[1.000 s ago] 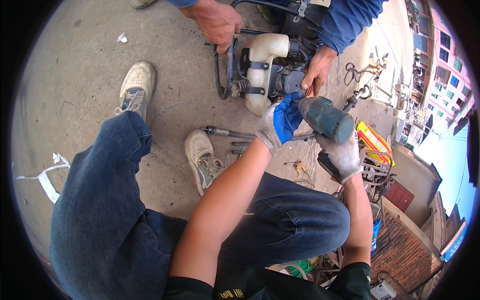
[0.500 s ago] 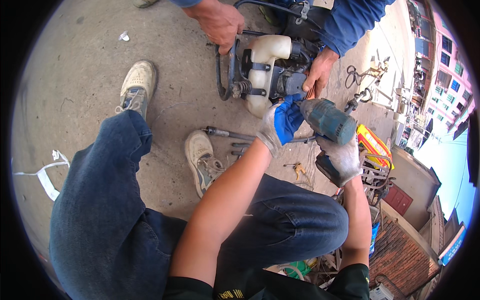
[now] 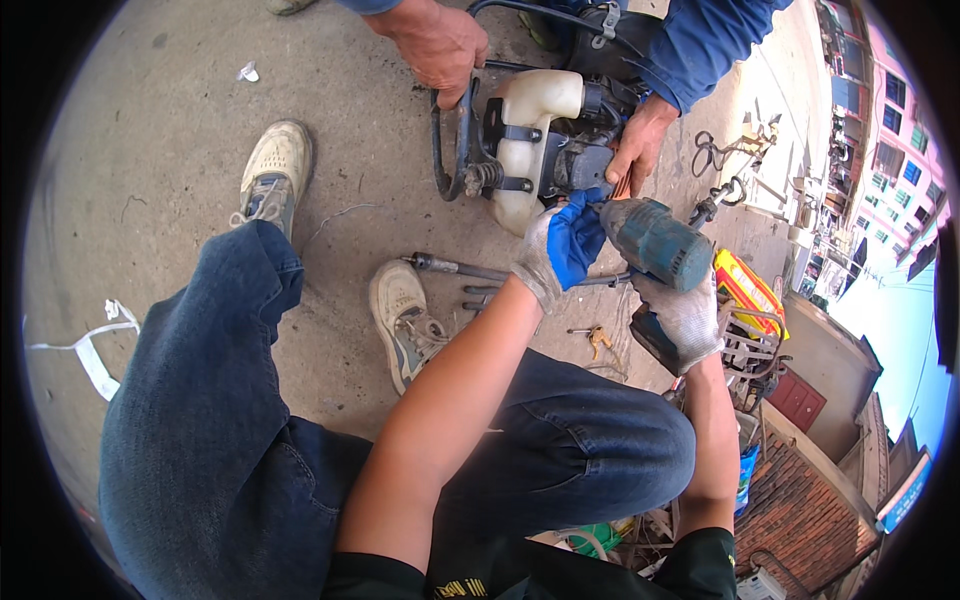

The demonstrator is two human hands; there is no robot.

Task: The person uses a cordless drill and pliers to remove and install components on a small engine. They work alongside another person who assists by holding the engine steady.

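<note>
My right hand (image 3: 672,315) in a white glove grips a teal power drill (image 3: 655,242), its nose at the lower right part of a small engine unit (image 3: 578,160) with a translucent white tank (image 3: 522,150). My left hand (image 3: 568,240), in a grey and blue glove, is closed at the drill's nose against the engine; what its fingers hold is hidden. A co-worker in blue sleeves has one hand (image 3: 445,55) on the black tube frame (image 3: 450,150) and the other hand (image 3: 640,145) on the engine beside the drill.
A metal shaft (image 3: 450,268), short tools and a small yellow part (image 3: 598,340) lie on the concrete floor (image 3: 160,180). A white strap (image 3: 95,365) is at left. A yellow bag (image 3: 745,285), metal frames and assorted clutter are at right, with buildings beyond.
</note>
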